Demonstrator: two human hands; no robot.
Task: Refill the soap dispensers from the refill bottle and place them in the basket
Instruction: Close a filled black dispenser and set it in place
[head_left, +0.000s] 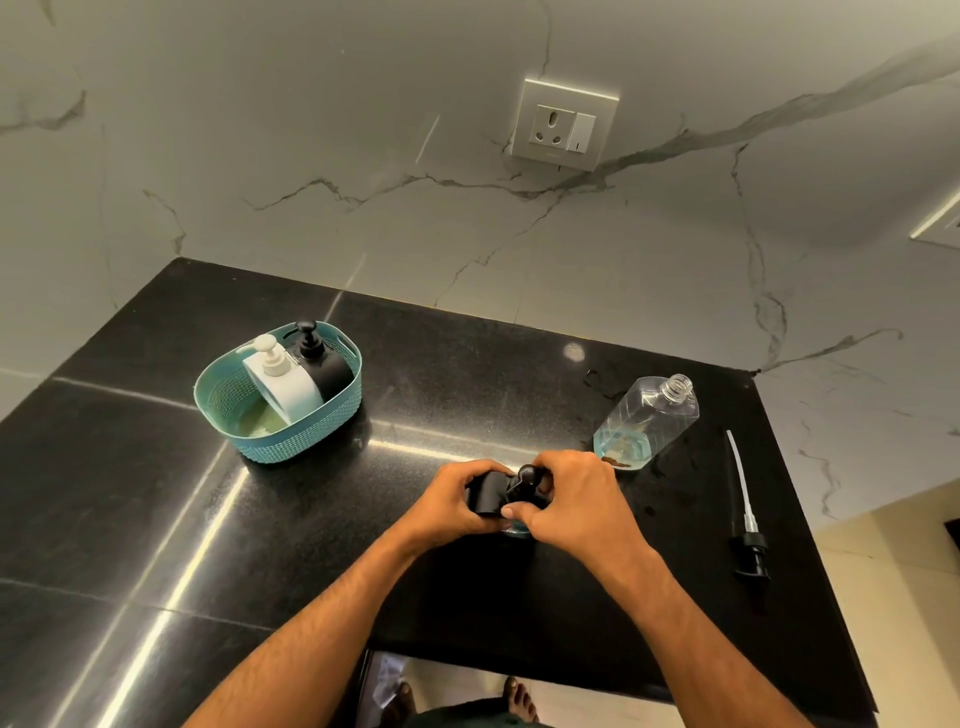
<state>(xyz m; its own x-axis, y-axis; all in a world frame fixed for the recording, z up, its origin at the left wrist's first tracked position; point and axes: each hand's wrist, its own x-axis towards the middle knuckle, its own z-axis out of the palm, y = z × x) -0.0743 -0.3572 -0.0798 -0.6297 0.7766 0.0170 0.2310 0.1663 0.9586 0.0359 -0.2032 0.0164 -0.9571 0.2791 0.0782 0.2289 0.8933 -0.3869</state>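
We note the left hand gripping the black dispenser, right hand fingers pinching its pump; we advise seating it squarely before tightening.

A home kitchen or similar domestic counter — the polished black granite countertop meets a white marble-veined wall fitted with a household socket and switch plate. Bare feet on a pale tiled floor below the counter's edge — indoors, lived-in rather than commercial.
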